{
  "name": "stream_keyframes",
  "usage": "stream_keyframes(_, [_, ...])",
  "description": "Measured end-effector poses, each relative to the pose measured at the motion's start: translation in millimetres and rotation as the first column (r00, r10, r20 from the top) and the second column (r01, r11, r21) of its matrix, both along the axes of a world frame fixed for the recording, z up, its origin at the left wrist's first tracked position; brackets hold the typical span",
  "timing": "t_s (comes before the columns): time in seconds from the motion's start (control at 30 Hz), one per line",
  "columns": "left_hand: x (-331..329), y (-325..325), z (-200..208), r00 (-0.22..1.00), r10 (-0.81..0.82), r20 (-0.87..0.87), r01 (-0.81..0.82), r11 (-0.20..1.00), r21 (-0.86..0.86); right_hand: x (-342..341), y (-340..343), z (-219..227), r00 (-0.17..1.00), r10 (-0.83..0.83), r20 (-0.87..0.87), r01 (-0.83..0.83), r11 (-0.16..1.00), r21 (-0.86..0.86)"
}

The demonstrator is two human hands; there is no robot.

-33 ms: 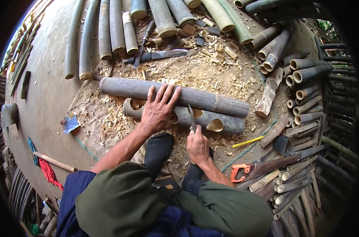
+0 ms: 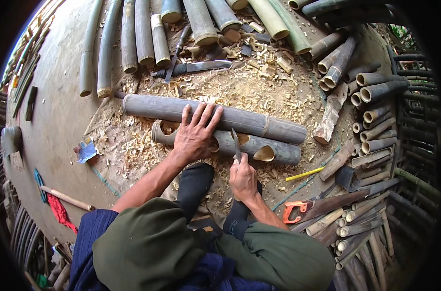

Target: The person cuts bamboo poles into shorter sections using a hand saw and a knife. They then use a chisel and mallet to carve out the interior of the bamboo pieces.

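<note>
Two lengths of grey bamboo lie side by side before me. The whole bamboo tube (image 2: pixel 157 107) is on the far side. The nearer bamboo tube (image 2: pixel 286 153) has several rounded holes cut in its wall. My left hand (image 2: pixel 196 136) lies across both, its spread fingers on the far tube and its palm over the near one. In my right hand (image 2: pixel 242 179) a small knife (image 2: pixel 236 144) is gripped. Its dark, narrow blade points away from me and rests at one of the holes, between two others. The knife's handle is mostly hidden by my fingers.
Pale wood shavings (image 2: pixel 240 89) cover the ground around the tubes. Beyond them lie a sheathed-looking large knife (image 2: pixel 196 67) and a row of bamboo poles (image 2: pixel 144 36). To the right are an orange-handled saw (image 2: pixel 322 206), a yellow strip (image 2: pixel 305 173) and stacked bamboo pieces (image 2: pixel 378 143).
</note>
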State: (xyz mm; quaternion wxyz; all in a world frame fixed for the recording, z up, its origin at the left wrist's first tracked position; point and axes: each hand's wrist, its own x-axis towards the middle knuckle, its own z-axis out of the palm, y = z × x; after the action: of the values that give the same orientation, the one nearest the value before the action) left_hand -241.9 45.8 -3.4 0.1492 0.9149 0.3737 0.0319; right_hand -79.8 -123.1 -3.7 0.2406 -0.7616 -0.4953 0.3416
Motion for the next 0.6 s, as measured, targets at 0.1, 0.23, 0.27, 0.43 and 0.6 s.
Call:
stream_keyframes(0.1, [-2.7,-0.3,-5.5,1.0,0.004,-0.001,-0.004,1.0,0.005,-4.0,4.8,6.0,1.0,-0.021,0.016,0.021,1.0,-0.022])
stream_keyframes(0.23, [-2.2,1.3,-5.1,0.999,0.006,0.034,-0.005,1.0,-0.009,-1.2,23.8,28.8,0.997,0.002,0.081,0.008,0.991,-0.13])
stream_keyframes(0.27, [-2.7,3.2,-5.6,0.999,0.007,0.042,-0.007,1.0,-0.003,0.0,27.9,30.1,0.997,0.016,0.078,-0.005,0.989,-0.149])
stream_keyframes(0.43, [0.0,6.4,-2.0,0.999,0.005,0.037,-0.005,1.0,-0.004,11.9,33.3,32.1,0.999,0.023,0.025,-0.018,0.983,-0.183])
stream_keyframes(0.6, [3.3,3.5,-2.3,0.999,0.008,0.049,-0.009,1.0,0.016,19.4,5.0,26.3,0.98,-0.159,-0.123,0.154,0.987,-0.042])
